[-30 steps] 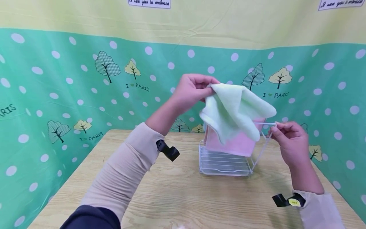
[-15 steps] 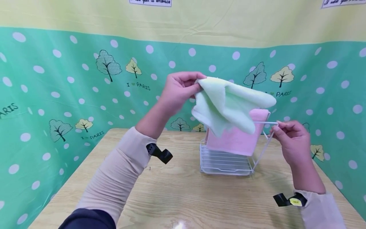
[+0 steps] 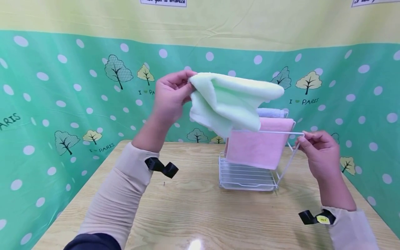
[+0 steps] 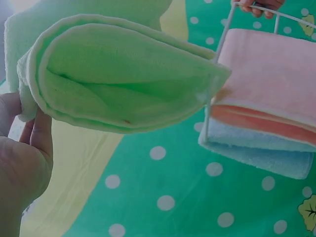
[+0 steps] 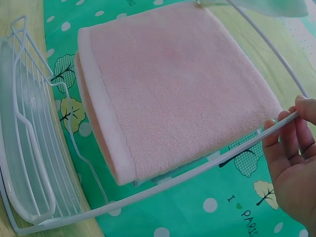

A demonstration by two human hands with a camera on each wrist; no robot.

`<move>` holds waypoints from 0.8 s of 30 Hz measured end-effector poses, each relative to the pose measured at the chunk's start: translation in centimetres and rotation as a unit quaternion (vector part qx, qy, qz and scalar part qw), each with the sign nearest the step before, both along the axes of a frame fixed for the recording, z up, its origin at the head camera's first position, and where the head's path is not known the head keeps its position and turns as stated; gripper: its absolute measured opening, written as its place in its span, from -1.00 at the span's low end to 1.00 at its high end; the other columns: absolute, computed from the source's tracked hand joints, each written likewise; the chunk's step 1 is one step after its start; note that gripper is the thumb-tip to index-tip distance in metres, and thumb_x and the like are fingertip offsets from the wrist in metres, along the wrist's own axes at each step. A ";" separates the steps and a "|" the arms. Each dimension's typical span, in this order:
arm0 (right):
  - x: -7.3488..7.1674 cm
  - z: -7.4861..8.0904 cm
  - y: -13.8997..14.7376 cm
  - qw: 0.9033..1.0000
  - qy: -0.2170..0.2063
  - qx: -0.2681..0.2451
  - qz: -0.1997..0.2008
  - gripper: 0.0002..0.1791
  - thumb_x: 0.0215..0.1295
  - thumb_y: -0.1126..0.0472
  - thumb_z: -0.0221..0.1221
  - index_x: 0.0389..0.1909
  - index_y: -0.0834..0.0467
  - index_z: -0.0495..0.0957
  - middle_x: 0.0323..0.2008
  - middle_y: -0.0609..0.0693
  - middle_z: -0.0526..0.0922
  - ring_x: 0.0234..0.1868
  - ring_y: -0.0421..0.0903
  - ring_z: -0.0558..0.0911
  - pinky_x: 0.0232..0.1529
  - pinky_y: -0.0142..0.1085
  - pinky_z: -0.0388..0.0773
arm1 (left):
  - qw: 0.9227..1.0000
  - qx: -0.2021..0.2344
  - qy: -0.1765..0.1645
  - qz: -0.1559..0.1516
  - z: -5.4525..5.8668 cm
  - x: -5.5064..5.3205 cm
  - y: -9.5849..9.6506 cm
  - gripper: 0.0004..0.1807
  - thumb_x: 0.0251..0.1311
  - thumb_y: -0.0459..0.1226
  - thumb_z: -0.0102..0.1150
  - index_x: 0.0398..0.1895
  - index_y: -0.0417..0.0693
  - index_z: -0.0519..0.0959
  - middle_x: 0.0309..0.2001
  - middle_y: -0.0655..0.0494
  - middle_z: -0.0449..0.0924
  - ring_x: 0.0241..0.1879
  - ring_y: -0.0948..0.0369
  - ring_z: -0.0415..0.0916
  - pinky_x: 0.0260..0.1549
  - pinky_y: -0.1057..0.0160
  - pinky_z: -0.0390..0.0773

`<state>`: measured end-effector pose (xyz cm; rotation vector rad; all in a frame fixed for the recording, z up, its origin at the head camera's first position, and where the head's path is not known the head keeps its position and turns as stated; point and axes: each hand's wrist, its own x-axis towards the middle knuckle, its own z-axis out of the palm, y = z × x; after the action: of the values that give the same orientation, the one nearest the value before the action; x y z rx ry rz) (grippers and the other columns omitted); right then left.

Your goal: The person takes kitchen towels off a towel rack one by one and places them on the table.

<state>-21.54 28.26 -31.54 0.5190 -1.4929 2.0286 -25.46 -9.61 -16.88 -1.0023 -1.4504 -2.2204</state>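
Observation:
A pale green towel (image 3: 231,100) hangs folded in the air, pinched at its left corner by my left hand (image 3: 172,95). In the left wrist view the green towel (image 4: 123,79) shows as a folded loop near the rack's bar. My right hand (image 3: 322,149) pinches the front right corner of a white wire rack (image 3: 289,165). Over a bar behind that corner hangs a pink towel (image 3: 256,149), also filling the middle of the right wrist view as a folded pink towel (image 5: 173,94). A light blue towel (image 3: 270,113) hangs farther back, mostly hidden.
The rack's lower shelf, a wire grid with a tray (image 3: 247,177), rests on the wooden table (image 3: 187,208). A green and yellow patterned curtain (image 3: 93,121) stands behind and at both sides. A tiny dark object (image 3: 164,183) lies left of the rack.
My left hand has moved left and up with the green towel, drawing it off the front bar. More of the pink and blue towels shows. My right hand stays at the rack corner.

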 end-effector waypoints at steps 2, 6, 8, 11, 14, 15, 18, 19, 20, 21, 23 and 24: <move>0.0 0.0 0.0 1.000 -0.001 0.001 0.000 -0.84 0.22 0.60 0.15 -0.18 0.54 0.48 -0.30 0.12 0.66 -0.34 -0.09 0.67 -0.20 -0.29 0.63 | 1.000 0.012 0.007 0.006 0.1 0.0 -0.7 -0.74 0.15 -0.66 0.14 -0.37 -0.20 0.72 -0.34 -0.08 0.70 -0.41 0.16 0.63 -0.41 0.23 0.69; 0.1 0.0 -0.1 1.000 -0.005 0.005 -0.004 -0.82 0.23 0.57 0.17 -0.16 0.55 0.47 -0.32 0.11 0.65 -0.33 -0.09 0.67 -0.18 -0.30 0.62 | 0.999 0.029 0.002 0.013 0.3 0.0 -1.9 -0.77 0.16 -0.65 0.15 -0.37 -0.25 0.72 -0.34 -0.10 0.68 -0.40 0.13 0.61 -0.38 0.23 0.69; 0.1 0.0 -0.1 1.000 -0.005 0.005 -0.005 -0.82 0.22 0.57 0.17 -0.16 0.56 0.47 -0.33 0.11 0.65 -0.33 -0.09 0.67 -0.18 -0.30 0.62 | 0.999 0.036 -0.005 0.016 0.3 0.1 -2.4 -0.80 0.15 -0.64 0.16 -0.37 -0.28 0.71 -0.34 -0.12 0.67 -0.38 0.11 0.60 -0.36 0.22 0.69; 0.1 0.0 -0.2 1.000 -0.002 0.002 -0.003 -0.81 0.22 0.58 0.17 -0.16 0.56 0.48 -0.33 0.11 0.65 -0.33 -0.09 0.67 -0.18 -0.30 0.62 | 0.999 0.042 -0.015 0.021 0.1 0.1 -3.1 -0.83 0.16 -0.63 0.17 -0.36 -0.31 0.70 -0.36 -0.14 0.64 -0.37 0.09 0.57 -0.33 0.21 0.69; 0.1 0.1 -0.2 1.000 0.000 0.001 -0.001 -0.81 0.22 0.58 0.17 -0.16 0.56 0.48 -0.33 0.12 0.65 -0.33 -0.09 0.67 -0.18 -0.29 0.62 | 0.998 0.047 -0.016 0.028 -0.2 0.1 -3.7 -0.83 0.16 -0.63 0.17 -0.35 -0.33 0.70 -0.37 -0.14 0.63 -0.38 0.09 0.54 -0.34 0.22 0.69; 0.1 0.1 -0.2 1.000 0.001 0.000 -0.001 -0.81 0.22 0.58 0.17 -0.16 0.56 0.48 -0.34 0.11 0.65 -0.33 -0.09 0.67 -0.18 -0.29 0.62 | 0.998 0.048 -0.016 0.030 -0.3 0.1 -3.9 -0.84 0.16 -0.63 0.17 -0.34 -0.33 0.70 -0.37 -0.13 0.62 -0.39 0.10 0.54 -0.34 0.22 0.69; 0.2 0.1 -0.2 1.000 0.000 0.000 -0.003 -0.81 0.21 0.58 0.18 -0.16 0.56 0.48 -0.33 0.12 0.65 -0.33 -0.10 0.67 -0.19 -0.29 0.62 | 0.998 0.044 -0.018 0.033 -0.9 -0.1 -4.3 -0.84 0.17 -0.62 0.17 -0.33 -0.33 0.70 -0.36 -0.13 0.62 -0.39 0.11 0.53 -0.35 0.25 0.68; 0.2 0.1 -0.2 1.000 -0.001 0.001 -0.003 -0.81 0.21 0.58 0.18 -0.16 0.55 0.48 -0.33 0.11 0.65 -0.33 -0.10 0.67 -0.18 -0.30 0.62 | 0.998 0.039 -0.019 0.039 -1.1 -0.1 -4.5 -0.84 0.17 -0.62 0.17 -0.33 -0.32 0.70 -0.36 -0.12 0.62 -0.40 0.12 0.53 -0.36 0.26 0.68; 0.2 0.0 -0.2 1.000 -0.001 0.001 -0.004 -0.81 0.21 0.58 0.18 -0.16 0.55 0.48 -0.33 0.11 0.65 -0.33 -0.10 0.67 -0.18 -0.30 0.62 | 0.998 0.035 -0.020 0.044 -1.3 -0.2 -4.6 -0.83 0.18 -0.61 0.17 -0.33 -0.30 0.71 -0.36 -0.11 0.63 -0.40 0.13 0.54 -0.36 0.26 0.68; 0.2 0.0 -0.2 1.000 -0.002 0.001 -0.006 -0.81 0.21 0.58 0.18 -0.16 0.55 0.49 -0.33 0.11 0.65 -0.33 -0.10 0.67 -0.19 -0.30 0.62 | 0.998 0.031 -0.021 0.050 -1.5 -0.3 -4.7 -0.82 0.18 -0.61 0.17 -0.33 -0.28 0.71 -0.35 -0.10 0.63 -0.40 0.14 0.54 -0.37 0.27 0.68; 0.2 0.0 -0.2 1.000 -0.003 0.001 -0.007 -0.81 0.21 0.57 0.19 -0.16 0.55 0.48 -0.33 0.11 0.65 -0.33 -0.09 0.67 -0.19 -0.30 0.62 | 0.997 0.027 -0.025 0.060 -2.0 -0.5 -5.0 -0.81 0.19 -0.60 0.17 -0.32 -0.25 0.72 -0.33 -0.09 0.64 -0.39 0.14 0.55 -0.38 0.27 0.68; 0.2 0.0 -0.2 1.000 -0.004 0.001 -0.007 -0.81 0.21 0.57 0.19 -0.16 0.55 0.48 -0.32 0.12 0.65 -0.33 -0.09 0.67 -0.19 -0.30 0.62 | 0.997 0.026 -0.027 0.066 -2.3 -0.6 -5.1 -0.81 0.19 -0.60 0.17 -0.32 -0.24 0.72 -0.32 -0.09 0.64 -0.39 0.14 0.55 -0.38 0.27 0.68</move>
<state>-21.36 28.03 -31.53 0.5000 -1.5001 2.0197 -26.07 -14.70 -19.16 -0.8107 -1.4311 -2.1933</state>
